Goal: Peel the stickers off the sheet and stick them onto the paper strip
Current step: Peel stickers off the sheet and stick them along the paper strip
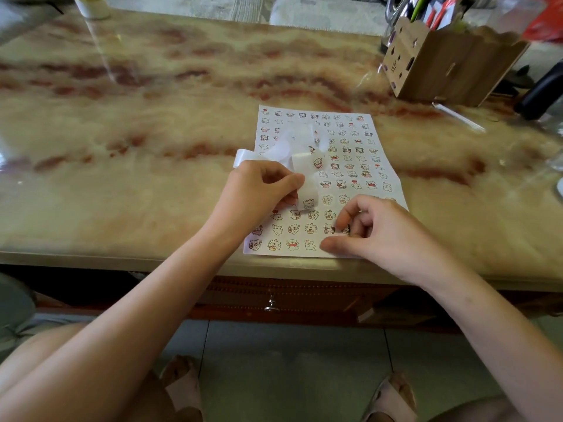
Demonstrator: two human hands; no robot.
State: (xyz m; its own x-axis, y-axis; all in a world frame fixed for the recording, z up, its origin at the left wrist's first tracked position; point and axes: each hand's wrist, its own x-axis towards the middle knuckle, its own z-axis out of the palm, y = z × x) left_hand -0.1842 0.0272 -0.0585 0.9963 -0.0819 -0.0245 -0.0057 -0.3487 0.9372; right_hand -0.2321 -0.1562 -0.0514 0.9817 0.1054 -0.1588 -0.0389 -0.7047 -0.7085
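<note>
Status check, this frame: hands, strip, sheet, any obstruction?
Left hand pinches paper strip, two stickers visible on it. Right hand curled over sticker sheet, lower rows; grip unclear. Nothing blocking.

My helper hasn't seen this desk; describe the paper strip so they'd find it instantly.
On the marbled table lies a white sticker sheet. Above its left half, the left hand pinches the paper strip: a curling white ribbon carrying a couple of bear stickers, unlike the flat, crowded sheet.
</note>
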